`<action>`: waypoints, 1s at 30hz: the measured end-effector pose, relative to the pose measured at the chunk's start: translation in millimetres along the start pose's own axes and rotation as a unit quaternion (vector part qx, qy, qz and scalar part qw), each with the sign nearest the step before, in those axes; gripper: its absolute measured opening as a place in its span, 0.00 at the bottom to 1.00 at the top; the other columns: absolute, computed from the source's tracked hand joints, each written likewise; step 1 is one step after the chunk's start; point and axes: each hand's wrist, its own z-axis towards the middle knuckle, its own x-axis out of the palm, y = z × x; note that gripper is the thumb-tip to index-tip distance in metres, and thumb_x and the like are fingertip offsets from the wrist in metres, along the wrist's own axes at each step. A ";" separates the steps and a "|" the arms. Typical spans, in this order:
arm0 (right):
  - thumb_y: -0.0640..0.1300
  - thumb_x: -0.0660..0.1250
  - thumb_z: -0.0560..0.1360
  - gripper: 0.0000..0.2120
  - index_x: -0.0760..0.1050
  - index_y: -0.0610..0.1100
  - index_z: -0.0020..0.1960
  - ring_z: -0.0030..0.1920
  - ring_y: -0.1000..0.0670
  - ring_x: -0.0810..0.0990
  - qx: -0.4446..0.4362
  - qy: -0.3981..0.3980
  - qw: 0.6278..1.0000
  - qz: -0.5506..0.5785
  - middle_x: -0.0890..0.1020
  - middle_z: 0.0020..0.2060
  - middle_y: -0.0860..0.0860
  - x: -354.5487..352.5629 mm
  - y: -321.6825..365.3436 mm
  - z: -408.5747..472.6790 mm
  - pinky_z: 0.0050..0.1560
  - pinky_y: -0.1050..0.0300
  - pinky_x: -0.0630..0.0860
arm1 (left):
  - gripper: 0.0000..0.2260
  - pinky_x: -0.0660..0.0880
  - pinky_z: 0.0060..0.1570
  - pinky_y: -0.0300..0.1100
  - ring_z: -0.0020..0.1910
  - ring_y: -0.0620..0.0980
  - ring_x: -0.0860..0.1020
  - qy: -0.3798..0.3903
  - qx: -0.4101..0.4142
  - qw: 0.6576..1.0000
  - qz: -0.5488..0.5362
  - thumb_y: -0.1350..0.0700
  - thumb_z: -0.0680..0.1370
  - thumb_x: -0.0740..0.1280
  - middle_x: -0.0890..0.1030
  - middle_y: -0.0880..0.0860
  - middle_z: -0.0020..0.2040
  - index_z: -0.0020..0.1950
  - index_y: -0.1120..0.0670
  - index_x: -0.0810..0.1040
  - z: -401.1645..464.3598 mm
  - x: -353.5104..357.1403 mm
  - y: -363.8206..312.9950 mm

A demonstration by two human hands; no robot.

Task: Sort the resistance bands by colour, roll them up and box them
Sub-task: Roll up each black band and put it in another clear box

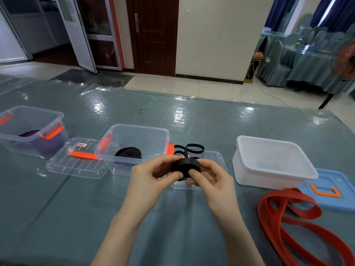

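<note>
Black band [186, 166] nearly rolled tight, loose tail looping behind

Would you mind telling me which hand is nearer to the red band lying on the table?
Right. The right hand holds the black roll just left of the red band; the left hand is farther left.

We see a black roll [186, 166] and another black band [129, 153] in a clear box [134, 135] with orange latches. At nine o'clock a purple band [48, 143]; at four o'clock a red band [288, 217], a white box [272, 164], a blue lid [334, 191]. The counter [76, 208] is grey-green.
</note>
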 end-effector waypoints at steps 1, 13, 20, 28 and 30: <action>0.30 0.69 0.73 0.09 0.79 0.38 0.52 0.42 0.44 0.85 0.003 0.005 1.000 0.011 0.85 0.44 0.42 -0.2 -0.6 -0.1 0.45 0.57 0.81 | 0.15 0.78 0.49 0.35 0.47 0.46 0.84 -0.003 0.002 1.000 0.004 0.70 0.69 0.73 0.86 0.47 0.45 0.49 0.53 0.84 -0.3 -0.1 0.2; 0.40 0.73 0.72 0.11 0.81 0.54 0.49 0.41 0.51 0.81 -0.138 0.003 0.955 -0.264 0.83 0.40 0.53 -2.4 3.3 7.1 0.44 0.65 0.75 | 0.16 0.75 0.51 0.32 0.47 0.40 0.82 -0.024 0.115 0.981 0.156 0.64 0.68 0.76 0.84 0.42 0.46 0.53 0.50 0.84 3.1 -6.1 1.2; 0.33 0.71 0.73 0.10 0.80 0.46 0.49 0.46 0.47 0.84 -0.051 0.033 0.995 -0.079 0.85 0.43 0.48 1.3 14.0 5.9 0.48 0.58 0.80 | 0.15 0.78 0.53 0.40 0.48 0.47 0.83 -0.029 0.045 0.998 0.019 0.68 0.69 0.73 0.85 0.47 0.44 0.51 0.53 0.85 5.8 -6.3 -2.1; 0.41 0.75 0.70 0.14 0.81 0.57 0.51 0.39 0.51 0.76 -0.194 0.033 0.919 -0.341 0.80 0.40 0.54 -6.4 9.8 9.9 0.41 0.67 0.71 | 0.13 0.73 0.47 0.29 0.44 0.37 0.79 0.002 0.186 0.951 0.248 0.62 0.69 0.74 0.82 0.39 0.43 0.52 0.51 0.84 8.6 -10.1 -0.8; 0.41 0.74 0.71 0.10 0.82 0.54 0.49 0.37 0.50 0.77 -0.158 0.019 0.942 -0.296 0.81 0.38 0.52 -3.8 9.9 7.8 0.40 0.60 0.75 | 0.15 0.74 0.50 0.29 0.46 0.37 0.81 -0.010 0.152 0.968 0.200 0.65 0.68 0.76 0.83 0.40 0.45 0.52 0.51 0.84 7.5 -8.8 -2.5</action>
